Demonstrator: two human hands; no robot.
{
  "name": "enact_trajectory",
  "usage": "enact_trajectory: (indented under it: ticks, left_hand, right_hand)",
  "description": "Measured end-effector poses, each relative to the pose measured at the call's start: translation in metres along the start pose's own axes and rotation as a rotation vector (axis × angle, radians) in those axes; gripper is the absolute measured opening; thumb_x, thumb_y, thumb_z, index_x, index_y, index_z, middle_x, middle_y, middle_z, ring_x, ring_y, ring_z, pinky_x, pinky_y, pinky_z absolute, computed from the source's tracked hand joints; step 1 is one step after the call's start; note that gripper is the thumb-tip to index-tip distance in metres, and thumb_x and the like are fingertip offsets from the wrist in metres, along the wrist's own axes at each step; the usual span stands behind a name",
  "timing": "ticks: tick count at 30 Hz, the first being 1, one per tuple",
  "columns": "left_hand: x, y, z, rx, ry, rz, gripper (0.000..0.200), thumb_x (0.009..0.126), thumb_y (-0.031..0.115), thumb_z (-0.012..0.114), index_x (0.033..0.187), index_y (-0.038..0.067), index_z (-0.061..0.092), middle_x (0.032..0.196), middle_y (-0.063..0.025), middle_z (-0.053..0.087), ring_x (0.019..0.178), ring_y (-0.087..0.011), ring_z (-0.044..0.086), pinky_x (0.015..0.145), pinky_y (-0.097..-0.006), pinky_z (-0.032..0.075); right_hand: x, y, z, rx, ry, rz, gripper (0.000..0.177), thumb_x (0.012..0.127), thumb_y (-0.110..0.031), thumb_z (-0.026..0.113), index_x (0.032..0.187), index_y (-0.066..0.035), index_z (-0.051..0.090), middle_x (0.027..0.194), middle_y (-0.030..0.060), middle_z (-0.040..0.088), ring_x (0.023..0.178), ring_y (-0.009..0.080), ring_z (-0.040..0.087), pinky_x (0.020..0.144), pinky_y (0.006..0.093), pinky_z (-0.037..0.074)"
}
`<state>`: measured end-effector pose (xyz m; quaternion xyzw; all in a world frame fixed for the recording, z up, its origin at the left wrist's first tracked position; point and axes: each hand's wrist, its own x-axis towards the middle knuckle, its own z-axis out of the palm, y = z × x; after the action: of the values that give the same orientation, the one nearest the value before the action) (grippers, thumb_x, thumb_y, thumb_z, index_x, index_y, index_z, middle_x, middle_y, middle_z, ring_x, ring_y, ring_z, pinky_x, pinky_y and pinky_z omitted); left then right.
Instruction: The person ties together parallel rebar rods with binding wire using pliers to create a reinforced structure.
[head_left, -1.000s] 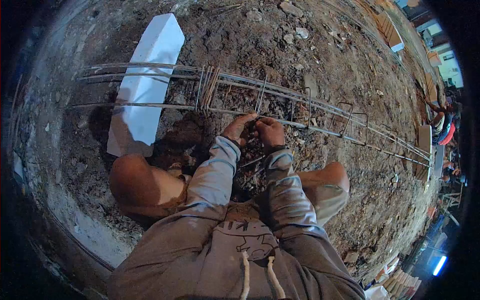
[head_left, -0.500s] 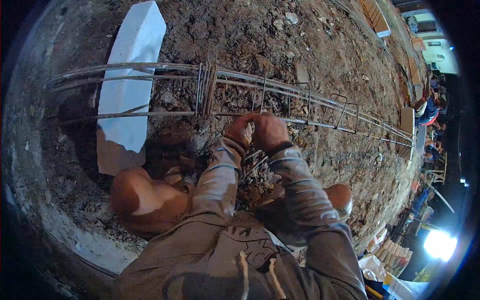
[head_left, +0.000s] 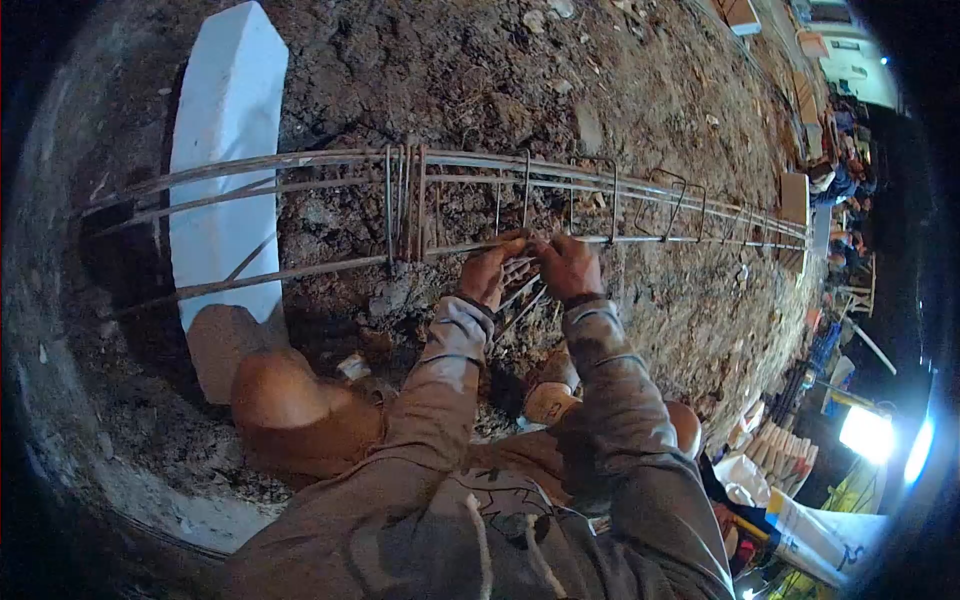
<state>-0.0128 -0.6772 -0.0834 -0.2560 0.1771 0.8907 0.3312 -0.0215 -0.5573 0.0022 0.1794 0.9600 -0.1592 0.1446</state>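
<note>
A long rebar cage (head_left: 660, 238) runs across in front of me, made of thin steel bars with rectangular stirrups (head_left: 527, 190) around them. Several stirrups (head_left: 405, 205) stand bunched together left of my hands. My left hand (head_left: 487, 273) is closed, its fingertips at the near lower bar (head_left: 345, 266). Close beside it, my right hand (head_left: 569, 268) pinches at the same bar with curled fingers. Whatever lies between the fingertips is too small to make out. Thin rods (head_left: 522, 306) show just below the hands.
Under the cage's left end lies a white block (head_left: 228, 125). A pale block (head_left: 794, 200) is at its far right end. Rough soil and stones (head_left: 420, 80) surround it. People (head_left: 845, 175) are farther off at right. A bright lamp (head_left: 866, 433) shines near stacked pieces (head_left: 780, 450) and white sacks (head_left: 820, 535).
My hands have drawn slightly apart from being pressed together, still at the lower bar. The view has shifted, so the white block appears farther left and the lamp area shows more.
</note>
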Motion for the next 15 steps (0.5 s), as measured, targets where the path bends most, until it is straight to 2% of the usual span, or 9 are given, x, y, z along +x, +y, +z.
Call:
enact_trajectory:
  ticks: [3, 4, 5, 7, 8, 10, 13, 14, 15]
  left_hand:
    - [0.001, 0.002, -0.007, 0.139, -0.009, -0.072, 0.029, 0.084, 0.016, 0.057, 0.109, 0.001, 0.056, 0.099, -0.0090, 0.061, 0.084, -0.0192, 0.060, 0.077, -0.0320, 0.049]
    - [0.002, 0.003, -0.008, 0.142, -0.009, -0.083, 0.029, 0.084, 0.016, 0.057, 0.109, 0.001, 0.056, 0.099, -0.0090, 0.061, 0.084, -0.0192, 0.060, 0.077, -0.0320, 0.049]
    - [0.003, 0.004, -0.010, 0.160, -0.070, -0.052, 0.028, 0.085, 0.017, 0.056, 0.109, 0.002, 0.056, 0.098, -0.0083, 0.061, 0.083, -0.0169, 0.059, 0.073, -0.0295, 0.049]
    - [0.003, 0.005, -0.010, 0.192, -0.194, 0.004, 0.027, 0.087, 0.021, 0.055, 0.108, 0.005, 0.057, 0.095, -0.0068, 0.062, 0.080, -0.0122, 0.057, 0.066, -0.0247, 0.047]
    - [0.003, 0.007, -0.010, 0.182, -0.210, -0.020, 0.026, 0.086, 0.022, 0.056, 0.104, 0.003, 0.057, 0.094, -0.0065, 0.063, 0.080, -0.0136, 0.057, 0.068, -0.0256, 0.046]
    - [0.000, 0.013, -0.004, 0.317, -0.199, 0.009, 0.028, 0.088, 0.020, 0.053, 0.109, 0.003, 0.056, 0.094, -0.0092, 0.063, 0.087, -0.0174, 0.058, 0.073, -0.0287, 0.047]
    - [0.000, 0.017, -0.004, 0.475, -0.217, 0.055, 0.030, 0.088, 0.019, 0.051, 0.114, 0.003, 0.054, 0.096, -0.0117, 0.063, 0.093, -0.0214, 0.059, 0.080, -0.0338, 0.048]
    - [-0.004, 0.017, 0.001, 0.416, -0.167, 0.041, 0.030, 0.088, 0.019, 0.052, 0.114, 0.004, 0.054, 0.096, -0.0115, 0.063, 0.092, -0.0216, 0.060, 0.080, -0.0340, 0.048]
    - [-0.007, 0.016, 0.004, 0.356, -0.117, 0.028, 0.031, 0.087, 0.020, 0.052, 0.114, 0.004, 0.054, 0.097, -0.0112, 0.063, 0.092, -0.0218, 0.060, 0.081, -0.0342, 0.047]
  right_hand:
    - [-0.016, 0.006, 0.025, 0.244, -0.149, 0.245, 0.030, 0.077, -0.032, 0.057, 0.085, -0.004, 0.063, 0.071, 0.0167, 0.061, 0.068, 0.0281, 0.061, 0.059, 0.0389, 0.046]
    - [-0.029, 0.004, 0.035, 0.116, 0.005, -0.087, 0.027, 0.079, -0.029, 0.056, 0.080, -0.003, 0.062, 0.067, 0.0115, 0.060, 0.058, 0.0210, 0.059, 0.053, 0.0345, 0.045]
    - [-0.037, 0.002, 0.044, 0.118, 0.006, -0.076, 0.027, 0.079, -0.029, 0.056, 0.080, -0.003, 0.062, 0.067, 0.0115, 0.060, 0.058, 0.0210, 0.059, 0.053, 0.0345, 0.045]
    - [-0.047, -0.012, 0.054, 0.580, -0.216, 0.167, 0.024, 0.083, -0.025, 0.052, 0.078, -0.004, 0.061, 0.062, 0.0069, 0.056, 0.048, 0.0168, 0.053, 0.047, 0.0303, 0.042]
    - [-0.052, -0.019, 0.055, 0.582, -0.208, 0.184, 0.024, 0.083, -0.025, 0.052, 0.078, -0.004, 0.061, 0.062, 0.0069, 0.056, 0.048, 0.0168, 0.053, 0.047, 0.0303, 0.042]
    - [-0.056, -0.040, 0.045, 1.043, -0.244, 0.488, 0.026, 0.088, -0.027, 0.048, 0.079, -0.005, 0.059, 0.058, 0.0035, 0.052, 0.043, 0.0141, 0.047, 0.043, 0.0278, 0.040]
    - [-0.053, 0.008, 0.069, 0.985, -0.240, 0.358, 0.032, 0.089, -0.033, 0.047, 0.083, -0.004, 0.058, 0.059, 0.0041, 0.054, 0.044, 0.0145, 0.050, 0.041, 0.0273, 0.041]
    - [-0.059, 0.014, 0.053, 1.275, -0.308, 0.599, 0.047, 0.085, -0.045, 0.049, 0.094, 0.000, 0.058, 0.061, 0.0113, 0.056, 0.049, 0.0206, 0.056, 0.045, 0.0320, 0.045]
    - [-0.062, 0.040, 0.072, 1.160, -0.114, 0.703, 0.050, 0.084, -0.045, 0.051, 0.093, 0.004, 0.057, 0.064, 0.0148, 0.058, 0.056, 0.0287, 0.058, 0.053, 0.0389, 0.047]
